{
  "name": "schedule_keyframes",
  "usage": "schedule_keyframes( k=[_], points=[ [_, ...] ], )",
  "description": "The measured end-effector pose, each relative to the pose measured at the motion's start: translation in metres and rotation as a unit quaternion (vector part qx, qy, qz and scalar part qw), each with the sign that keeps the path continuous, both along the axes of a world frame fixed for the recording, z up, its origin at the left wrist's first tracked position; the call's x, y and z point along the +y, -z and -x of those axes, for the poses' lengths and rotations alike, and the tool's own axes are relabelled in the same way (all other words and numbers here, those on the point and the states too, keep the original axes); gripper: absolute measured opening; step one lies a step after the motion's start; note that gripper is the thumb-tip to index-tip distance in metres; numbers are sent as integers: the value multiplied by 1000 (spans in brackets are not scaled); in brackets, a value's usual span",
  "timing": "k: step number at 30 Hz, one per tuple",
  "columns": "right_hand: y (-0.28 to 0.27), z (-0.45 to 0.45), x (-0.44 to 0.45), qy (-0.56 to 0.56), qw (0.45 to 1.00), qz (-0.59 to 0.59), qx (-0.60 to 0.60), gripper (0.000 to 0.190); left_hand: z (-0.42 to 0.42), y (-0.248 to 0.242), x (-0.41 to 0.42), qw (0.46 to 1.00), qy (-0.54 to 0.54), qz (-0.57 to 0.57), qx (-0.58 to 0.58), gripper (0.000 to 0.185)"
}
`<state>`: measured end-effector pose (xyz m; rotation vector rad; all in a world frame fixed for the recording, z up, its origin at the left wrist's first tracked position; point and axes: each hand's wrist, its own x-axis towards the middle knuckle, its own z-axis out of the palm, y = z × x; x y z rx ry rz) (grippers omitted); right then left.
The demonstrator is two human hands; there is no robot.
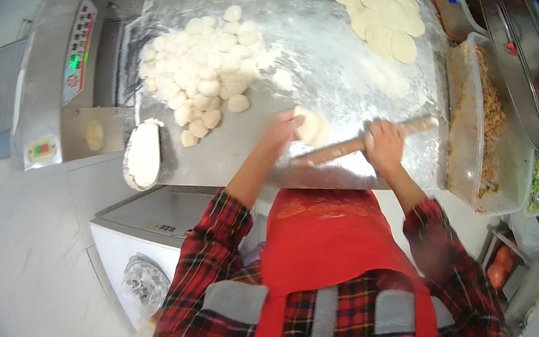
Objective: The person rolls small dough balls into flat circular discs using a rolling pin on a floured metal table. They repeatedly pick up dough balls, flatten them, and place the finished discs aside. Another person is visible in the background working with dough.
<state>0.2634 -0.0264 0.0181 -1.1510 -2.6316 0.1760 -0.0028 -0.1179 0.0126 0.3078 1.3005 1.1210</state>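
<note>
My left hand pinches the left edge of a flat dough round on the floured steel worktop. My right hand is closed around a wooden rolling pin, which lies slantwise just right of the dough. To the left of my hands is a heap of floured dough balls, with several loose ones at its near side. Overlapping rolled dough wrappers lie at the far right of the worktop.
A flour scoop heaped with flour sits at the near left edge, beside a steel machine. Plastic tubs of chopped filling and chopped greens stand at right, near round metal trays.
</note>
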Motion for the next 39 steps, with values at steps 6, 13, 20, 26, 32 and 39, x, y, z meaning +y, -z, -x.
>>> schedule_keyframes(
  k=[6,13,20,26,32,39],
  points=[
    [-8,1,10,34,999,34,8,18,59,-31,127,902,16,-260,344,34],
    [-2,-3,8,55,997,15,51,16,177,-13,136,612,36,90,785,48],
    [-1,-4,11,48,996,-16,69,17,80,17,45,559,274,-219,751,35],
    [0,-6,9,60,996,-11,57,18,91,-28,36,550,207,-201,783,22],
    [2,-7,8,65,995,4,82,17,68,-47,148,716,184,-252,625,23],
    [-4,-13,6,54,997,17,57,24,-31,-25,145,669,534,-61,513,33]
  ],
)
